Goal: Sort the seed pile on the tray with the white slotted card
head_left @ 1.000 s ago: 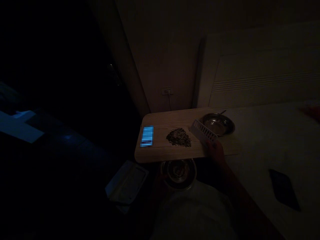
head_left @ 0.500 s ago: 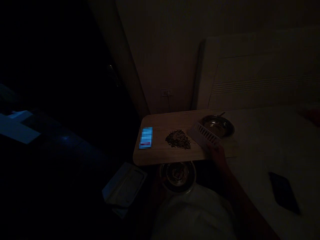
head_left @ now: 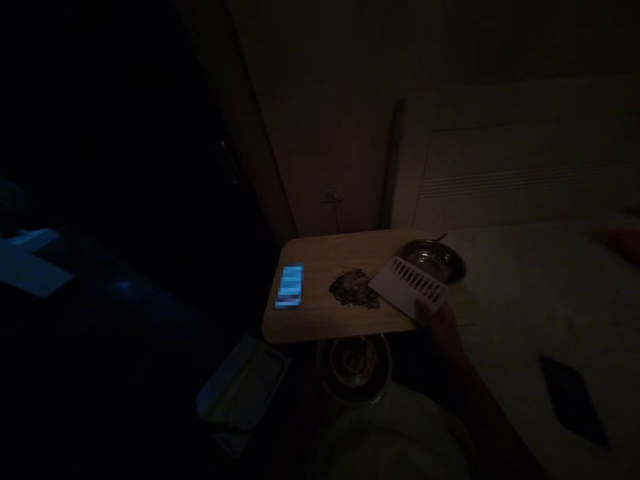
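1. Hands well apart: left hand (head_left: 316, 390) low in deep shadow, by the left rim of the lower bowl (head_left: 354, 393), too dark to judge whether clasping it or only beside it; right hand (head_left: 440, 323) clamped on the near right end of a white slotted plate (head_left: 395, 288), thumb on top.
2. Far left, beyond black shadow: pale flat block (head_left: 35, 267), bluish in the light.
3. Lower left, below the surface (head_left: 320, 327): pale box-like container (head_left: 245, 390), details lost in the dark.
4. On the left end of the wood-grain surface: lit phone (head_left: 290, 285), screen blurred into blue blocks.
5. Behind, low on the wall: socket (head_left: 330, 195) with plug and cord.
6. Just below the near edge of the surface: lower bowl, round and shiny, contents too dim to name.
7. Mid-surface: loose pile of small dark bits (head_left: 353, 288), with the plate's left corner right at its right edge.
8. Right of the pile: slotted plate at a slant, slots along its far side, partly in front of a shallow metal bowl (head_left: 450, 262) with a thin handle jutting past the back rim.
9. Farther right, on pale bedding (head_left: 510, 373): dark flat slab (head_left: 573, 400).
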`<state>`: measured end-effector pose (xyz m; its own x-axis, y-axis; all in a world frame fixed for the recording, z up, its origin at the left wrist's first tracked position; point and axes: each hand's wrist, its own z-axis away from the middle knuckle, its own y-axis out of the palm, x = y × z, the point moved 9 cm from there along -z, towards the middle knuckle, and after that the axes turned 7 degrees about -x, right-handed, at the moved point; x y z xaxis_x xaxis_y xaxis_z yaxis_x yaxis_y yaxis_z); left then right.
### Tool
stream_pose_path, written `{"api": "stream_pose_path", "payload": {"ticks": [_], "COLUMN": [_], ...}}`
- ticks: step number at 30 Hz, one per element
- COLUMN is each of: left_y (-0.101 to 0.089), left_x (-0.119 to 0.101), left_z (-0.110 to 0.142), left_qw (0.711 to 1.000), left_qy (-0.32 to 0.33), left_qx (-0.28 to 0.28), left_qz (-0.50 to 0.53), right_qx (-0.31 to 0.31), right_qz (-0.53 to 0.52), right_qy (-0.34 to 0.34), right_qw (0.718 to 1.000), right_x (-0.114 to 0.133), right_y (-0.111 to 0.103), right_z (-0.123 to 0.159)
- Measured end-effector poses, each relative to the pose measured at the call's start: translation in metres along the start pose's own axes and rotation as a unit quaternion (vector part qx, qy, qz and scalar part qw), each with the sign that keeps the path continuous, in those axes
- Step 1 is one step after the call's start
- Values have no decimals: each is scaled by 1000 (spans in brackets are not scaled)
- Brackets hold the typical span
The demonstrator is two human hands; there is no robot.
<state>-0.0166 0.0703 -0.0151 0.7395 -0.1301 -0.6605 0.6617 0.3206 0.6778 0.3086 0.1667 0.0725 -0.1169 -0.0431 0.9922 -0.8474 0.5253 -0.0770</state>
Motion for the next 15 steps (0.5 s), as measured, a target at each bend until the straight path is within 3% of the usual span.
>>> {"api": "stream_pose_path", "payload": {"ticks": [5,11,15], "left_y": [4,27,29], "left_x": [-1,-13,-13], "left_z": [2,11,11], "left_qw": [1000,1000,1000], "left_qy": [-18,-5,0], "left_qx": [0,14,17], "left_qz": [6,6,-2], "right_qx": [12,31,30], "right_qz": [-2,21,26], "right_qy": [7,-2,5], "right_qw": [1000,999,999], "right_x": [0,1,0], "right_y": [3,4,4], "right_z": [-1,-3,-3]}}
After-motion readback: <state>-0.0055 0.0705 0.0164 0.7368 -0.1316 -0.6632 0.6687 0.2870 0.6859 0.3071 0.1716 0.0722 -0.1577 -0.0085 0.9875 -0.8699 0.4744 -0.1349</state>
